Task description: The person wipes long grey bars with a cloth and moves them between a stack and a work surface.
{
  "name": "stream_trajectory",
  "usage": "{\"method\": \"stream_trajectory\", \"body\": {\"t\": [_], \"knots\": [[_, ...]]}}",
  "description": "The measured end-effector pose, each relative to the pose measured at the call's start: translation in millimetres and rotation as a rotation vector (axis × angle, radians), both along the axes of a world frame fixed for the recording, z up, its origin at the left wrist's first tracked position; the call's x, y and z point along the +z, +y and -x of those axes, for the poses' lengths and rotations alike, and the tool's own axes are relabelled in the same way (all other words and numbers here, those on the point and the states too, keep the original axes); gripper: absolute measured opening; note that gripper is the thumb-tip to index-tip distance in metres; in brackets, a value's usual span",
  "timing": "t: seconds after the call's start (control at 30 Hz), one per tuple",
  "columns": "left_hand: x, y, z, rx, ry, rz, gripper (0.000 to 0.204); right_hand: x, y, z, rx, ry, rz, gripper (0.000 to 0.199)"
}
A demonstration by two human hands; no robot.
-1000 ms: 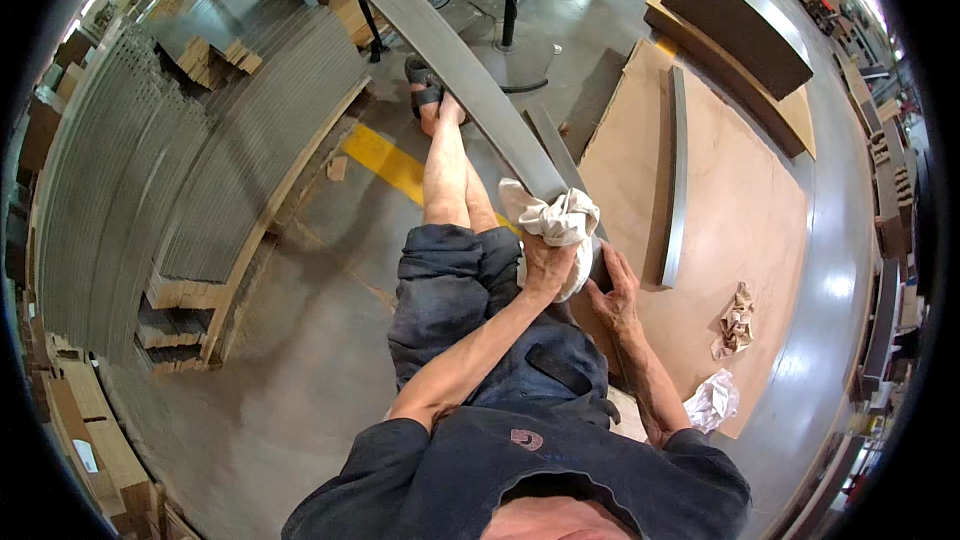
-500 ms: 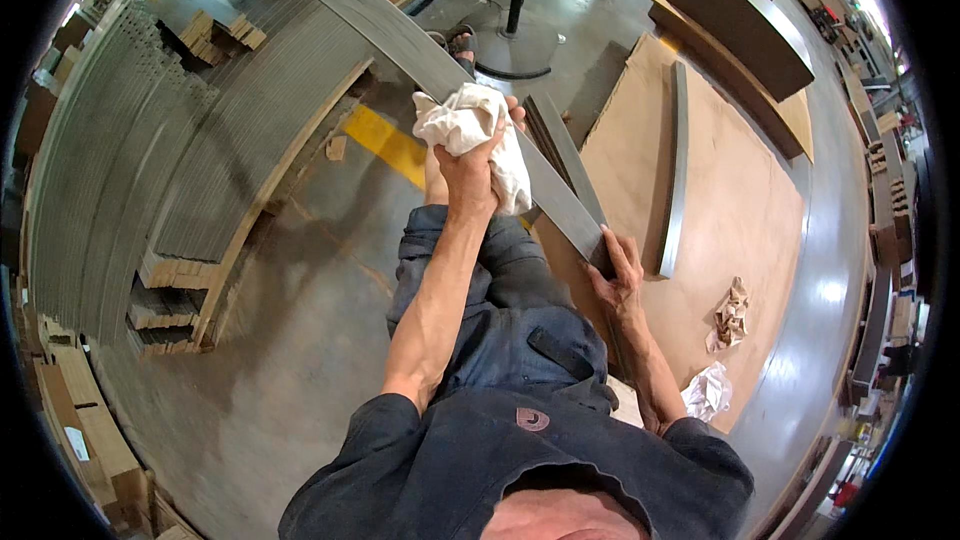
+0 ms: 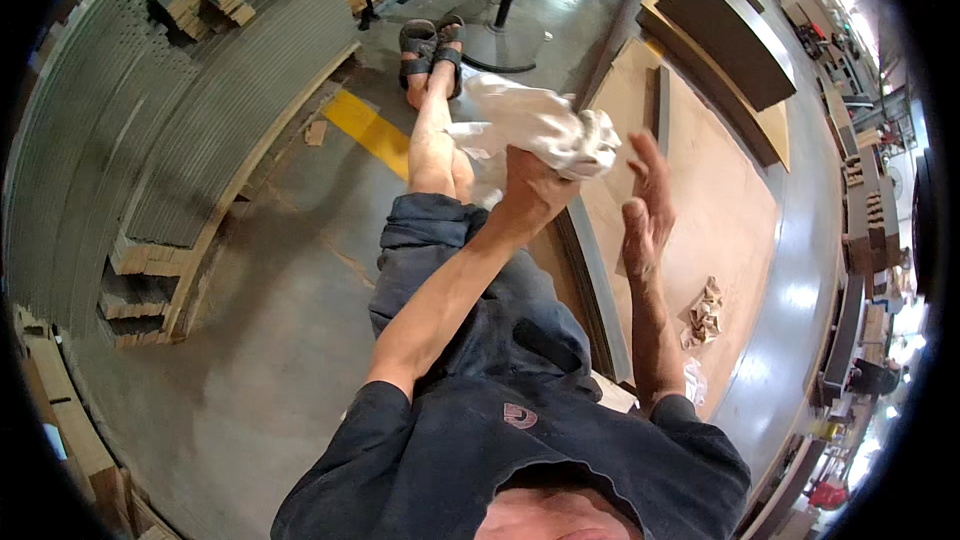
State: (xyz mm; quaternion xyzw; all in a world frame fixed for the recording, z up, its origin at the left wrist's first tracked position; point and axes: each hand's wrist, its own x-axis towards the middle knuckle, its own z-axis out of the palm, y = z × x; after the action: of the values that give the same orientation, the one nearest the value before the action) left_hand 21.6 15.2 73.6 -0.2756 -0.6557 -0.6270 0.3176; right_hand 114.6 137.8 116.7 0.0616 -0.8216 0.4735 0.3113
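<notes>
Left hand (image 3: 530, 190) fisted around a bunched white rag (image 3: 535, 125), rag raised above the knees, right hand (image 3: 645, 210) open with fingers spread, just beside the rag, long grey metal strip (image 3: 590, 275) below both hands, plywood sheet (image 3: 720, 230) to the right.

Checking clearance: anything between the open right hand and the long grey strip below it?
Nothing visible. The right hand is open, raised above the grey strip, with only air between. The left hand holds the white rag off to the side, not in the gap.
</notes>
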Motion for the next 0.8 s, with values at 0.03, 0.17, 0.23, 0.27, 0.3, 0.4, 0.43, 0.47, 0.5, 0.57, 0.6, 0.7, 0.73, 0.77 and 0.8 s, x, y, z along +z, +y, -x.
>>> {"method": "stream_trajectory", "body": {"t": [0.03, 0.17, 0.23, 0.27, 0.3, 0.4, 0.43, 0.47, 0.5, 0.57, 0.6, 0.7, 0.73, 0.77, 0.8], "knots": [[-0.8, 2.5, 0.1, -0.051, 0.04, 0.071, 0.037, 26.7, -13.2, 2.1, -0.017, -0.008, -0.016, 0.085], [5.8, 19.2, -2.4, -0.052, 0.119, 0.259, 0.046, 36.3, -11.6, 13.7, -0.138, 0.09, 0.359, 0.054], [15.7, 11.8, 2.9, -0.048, 0.245, 0.271, 0.029, 23.0, -5.1, 12.0, -0.135, 0.145, 0.433, 0.051], [11.9, 8.1, 4.9, -0.037, 0.269, 0.276, 0.029, 18.3, -2.4, 11.0, -0.133, 0.175, 0.472, 0.05], [4.9, 4.9, 7.1, -0.026, 0.294, 0.282, 0.029, 19.7, 1.1, 9.2, -0.155, 0.239, 0.51, 0.051], [-44.4, -27.7, 31.3, 0.043, 0.33, 0.345, 0.03, 35.3, 24.6, 4.3, -0.215, 0.449, 0.633, 0.054], [-60.9, -50.0, 40.0, -0.022, 0.194, 0.364, 0.031, 45.1, 38.2, 0.4, -0.251, 0.463, 0.658, 0.054], [-77.1, -73.0, 48.8, -0.09, 0.058, 0.383, 0.032, 56.0, 49.3, -1.9, -0.292, 0.478, 0.683, 0.055], [-99.5, -95.2, 53.3, -0.024, -0.161, 0.438, 0.033, 63.9, 53.4, 3.0, -0.396, 0.526, 0.742, 0.057], [-107.4, -117.7, 53.8, 0.082, -0.546, 0.385, 0.033, 66.5, 74.9, 3.1, -0.42, 0.556, 0.702, 0.05], [-98.9, -120.8, 53.8, 0.124, -0.71, 0.284, 0.034, 67.5, 88.3, -0.1, -0.431, 0.57, 0.681, 0.047], [-83.5, -112.5, 68.8, -0.127, -0.53, -0.155, 0.037, 52.9, 115.6, -5.3, -0.379, 0.434, 0.456, 0.052], [-60.7, -89.5, 60.4, -0.159, -0.599, -0.424, 0.043, 43.6, 121.9, -3.6, -0.343, 0.407, 0.382, 0.052], [-49.0, -81.9, 64.3, -0.302, -0.598, -0.397, 0.054, 34.9, 127.3, 1.2, -0.291, 0.375, 0.302, 0.051], [-31.0, -65.4, 60.5, -0.326, -0.593, -0.299, 0.058, 26.4, 133.0, 8.3, -0.266, 0.405, 0.28, 0.047]]}}
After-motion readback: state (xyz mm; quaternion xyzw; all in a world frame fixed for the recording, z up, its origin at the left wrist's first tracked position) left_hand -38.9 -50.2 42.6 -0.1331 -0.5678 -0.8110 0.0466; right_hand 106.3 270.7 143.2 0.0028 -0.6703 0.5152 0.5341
